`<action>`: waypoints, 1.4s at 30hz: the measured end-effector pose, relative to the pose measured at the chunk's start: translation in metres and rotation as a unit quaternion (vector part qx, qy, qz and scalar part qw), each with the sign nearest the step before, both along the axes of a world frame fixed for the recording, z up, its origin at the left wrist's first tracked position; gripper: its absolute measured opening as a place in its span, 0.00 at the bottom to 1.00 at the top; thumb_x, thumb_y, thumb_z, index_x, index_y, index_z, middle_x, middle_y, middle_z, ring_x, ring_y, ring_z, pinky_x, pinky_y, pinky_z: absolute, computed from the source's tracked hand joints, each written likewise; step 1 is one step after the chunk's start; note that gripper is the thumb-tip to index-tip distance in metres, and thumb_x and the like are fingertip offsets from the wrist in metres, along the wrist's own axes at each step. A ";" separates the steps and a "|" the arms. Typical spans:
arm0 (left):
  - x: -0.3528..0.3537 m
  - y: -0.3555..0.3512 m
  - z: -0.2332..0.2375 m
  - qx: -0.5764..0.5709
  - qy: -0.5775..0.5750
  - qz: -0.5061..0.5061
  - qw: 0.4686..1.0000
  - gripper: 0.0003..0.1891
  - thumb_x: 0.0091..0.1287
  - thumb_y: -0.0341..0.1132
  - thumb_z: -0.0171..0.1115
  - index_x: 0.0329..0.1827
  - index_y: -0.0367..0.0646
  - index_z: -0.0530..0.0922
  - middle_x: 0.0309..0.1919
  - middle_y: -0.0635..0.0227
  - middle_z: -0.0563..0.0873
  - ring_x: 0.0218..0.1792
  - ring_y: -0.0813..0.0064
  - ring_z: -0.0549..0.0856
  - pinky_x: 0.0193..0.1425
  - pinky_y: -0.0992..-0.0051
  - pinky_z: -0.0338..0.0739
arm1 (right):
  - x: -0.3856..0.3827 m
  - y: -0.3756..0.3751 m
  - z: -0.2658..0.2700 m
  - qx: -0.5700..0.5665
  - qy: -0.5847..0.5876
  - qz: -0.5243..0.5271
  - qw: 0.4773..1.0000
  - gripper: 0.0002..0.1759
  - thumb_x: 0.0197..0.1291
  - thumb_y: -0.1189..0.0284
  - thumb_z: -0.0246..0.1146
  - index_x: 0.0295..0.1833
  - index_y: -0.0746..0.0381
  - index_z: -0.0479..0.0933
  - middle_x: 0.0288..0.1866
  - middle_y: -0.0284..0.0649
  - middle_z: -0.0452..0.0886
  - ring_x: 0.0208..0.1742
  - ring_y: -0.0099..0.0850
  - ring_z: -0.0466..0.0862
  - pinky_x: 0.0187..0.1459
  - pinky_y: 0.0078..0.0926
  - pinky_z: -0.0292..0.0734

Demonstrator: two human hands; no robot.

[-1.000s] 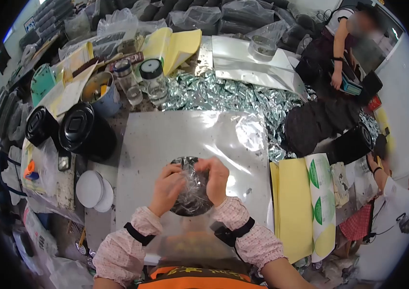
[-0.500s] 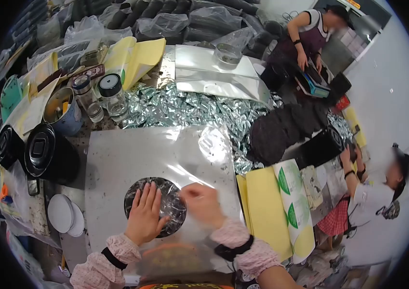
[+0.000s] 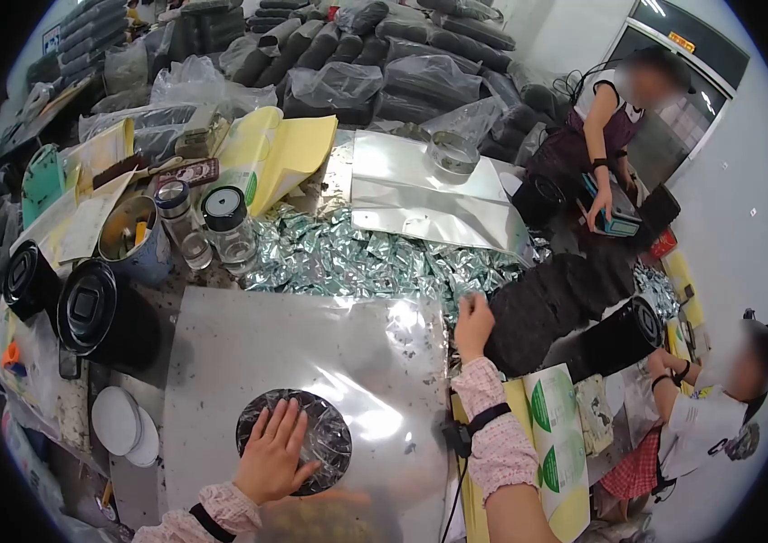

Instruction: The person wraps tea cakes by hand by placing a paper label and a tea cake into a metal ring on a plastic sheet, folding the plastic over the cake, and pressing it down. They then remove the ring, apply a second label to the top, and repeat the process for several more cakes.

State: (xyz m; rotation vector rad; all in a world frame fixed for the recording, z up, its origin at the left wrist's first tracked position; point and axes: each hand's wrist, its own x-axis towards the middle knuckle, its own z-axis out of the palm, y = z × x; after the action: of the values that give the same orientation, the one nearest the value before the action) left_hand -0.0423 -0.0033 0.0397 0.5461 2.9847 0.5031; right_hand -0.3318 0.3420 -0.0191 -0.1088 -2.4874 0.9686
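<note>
My left hand [image 3: 271, 457] lies flat with its fingers stretched on a dark round disc [image 3: 322, 452] covered in wrinkled clear film. The disc rests on a smooth grey metal sheet [image 3: 221, 344]. Beyond the sheet's right edge, my right hand [image 3: 472, 328] is raised with its fingers curled together, and what they hold, if anything, is hidden. It is nearest to a heap of crumpled silvery-green foil packets [image 3: 357, 258] and a row of dark round cakes [image 3: 538, 312].
Black canisters [image 3: 103, 312], glass jars [image 3: 230, 231] and a pot [image 3: 135, 240] stand at left. Stacked white discs [image 3: 117, 421] lie below them. Yellow paper sheets [image 3: 515, 416] lie at right. Two co-workers, one person [image 3: 605, 136] behind and another person [image 3: 701, 398] at right, handle things.
My right hand has moved from beside the disc, up and right toward the foil heap. My left hand stays on the disc. The camera view has tilted upward.
</note>
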 end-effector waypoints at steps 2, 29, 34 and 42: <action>0.000 0.000 -0.001 0.008 0.000 0.005 1.000 0.44 0.68 0.58 0.60 0.74 0.27 0.64 0.77 0.41 0.61 0.81 0.47 0.56 0.83 0.49 0.45 | 0.001 0.012 0.016 -0.014 0.003 -0.001 1.000 0.09 0.64 0.70 0.65 0.42 0.65 0.81 0.47 0.52 0.85 0.53 0.49 0.82 0.55 0.45 0.75; 0.005 0.005 -0.008 0.055 0.051 0.021 0.997 0.37 0.70 0.48 0.59 0.78 0.36 0.63 0.78 0.49 0.64 0.81 0.53 0.58 0.82 0.50 0.47 | 0.261 -0.175 0.076 -0.022 -0.070 0.307 0.949 0.14 0.56 0.77 0.69 0.48 0.64 0.77 0.39 0.44 0.78 0.36 0.44 0.83 0.39 0.37 0.78; 0.000 0.011 -0.011 -0.016 0.057 0.026 0.998 0.41 0.67 0.50 0.63 0.78 0.34 0.62 0.78 0.48 0.62 0.81 0.52 0.56 0.83 0.51 0.46 | 0.261 -0.164 0.042 0.012 -0.098 0.339 0.935 0.11 0.54 0.80 0.66 0.45 0.65 0.78 0.41 0.46 0.81 0.42 0.48 0.83 0.44 0.40 0.80; 0.003 0.014 -0.007 0.007 0.027 0.019 0.999 0.43 0.66 0.47 0.67 0.78 0.31 0.59 0.80 0.48 0.58 0.82 0.49 0.53 0.83 0.52 0.44 | 0.346 0.133 0.000 0.288 0.027 -0.163 0.943 0.15 0.61 0.76 0.65 0.54 0.64 0.83 0.53 0.48 0.86 0.58 0.46 0.83 0.59 0.43 0.78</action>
State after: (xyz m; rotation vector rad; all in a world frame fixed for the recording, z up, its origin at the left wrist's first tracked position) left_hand -0.0391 0.0107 0.0326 0.5145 3.0498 0.5216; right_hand 0.0140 0.4753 -0.0186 -0.2861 -2.4870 0.0923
